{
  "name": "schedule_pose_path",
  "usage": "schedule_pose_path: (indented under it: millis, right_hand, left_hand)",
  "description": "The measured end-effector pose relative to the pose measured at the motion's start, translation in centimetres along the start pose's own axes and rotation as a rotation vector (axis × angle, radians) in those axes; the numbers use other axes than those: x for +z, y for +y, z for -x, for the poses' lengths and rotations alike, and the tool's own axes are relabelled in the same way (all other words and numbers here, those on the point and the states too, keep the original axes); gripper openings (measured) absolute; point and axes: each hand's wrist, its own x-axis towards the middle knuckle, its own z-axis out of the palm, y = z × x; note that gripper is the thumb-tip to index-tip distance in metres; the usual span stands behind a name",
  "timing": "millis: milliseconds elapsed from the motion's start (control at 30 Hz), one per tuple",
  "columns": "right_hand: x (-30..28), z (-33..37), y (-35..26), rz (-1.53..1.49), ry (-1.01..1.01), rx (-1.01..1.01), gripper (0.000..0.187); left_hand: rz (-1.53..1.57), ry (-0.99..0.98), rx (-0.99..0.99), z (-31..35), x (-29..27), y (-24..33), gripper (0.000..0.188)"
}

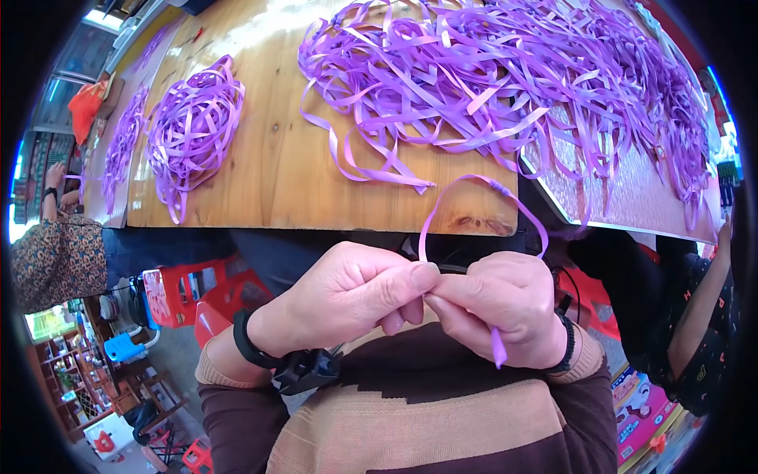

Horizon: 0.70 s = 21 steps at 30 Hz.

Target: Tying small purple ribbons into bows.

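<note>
Left hand (359, 292) and right hand (509, 304), drawn together in front of the wearer's brown-and-tan sweater (418, 415); thumb and fingers of each are clamped on one purple ribbon (499, 188). The ribbon rises from the pinch as an open loop, seen across the near edge of the wooden worktop (272, 170); a short end hangs below the right hand. On the worktop, a coiled bundle (195, 130) lies at left, while a large tangled heap (474, 95) of similar ribbon spreads across the right side and onto an adjoining pale surface (632, 204). From where I stand, a co-worker's hand (54, 174) shows at far left, another person's bare forearm (700, 312) at far right. A red stool (168, 297) stands behind the left forearm.
</note>
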Motion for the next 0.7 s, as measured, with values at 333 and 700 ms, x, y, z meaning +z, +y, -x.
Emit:
schedule_pose_path:
  millis: [333, 700]
  right_hand:
    - [0.9, -0.2, -0.1, -0.004, 0.069, 0.09, 0.018]
    - [3.2, -1.1, 0.2, -0.078, 0.019, 0.071, 0.014]
  left_hand:
    - [0.386, 0.054, 0.013, 0.9, -1.0, -1.5, 0.012]
    - [0.293, 0.235, 0.43, 0.5, -1.1, -2.6, 0.008]
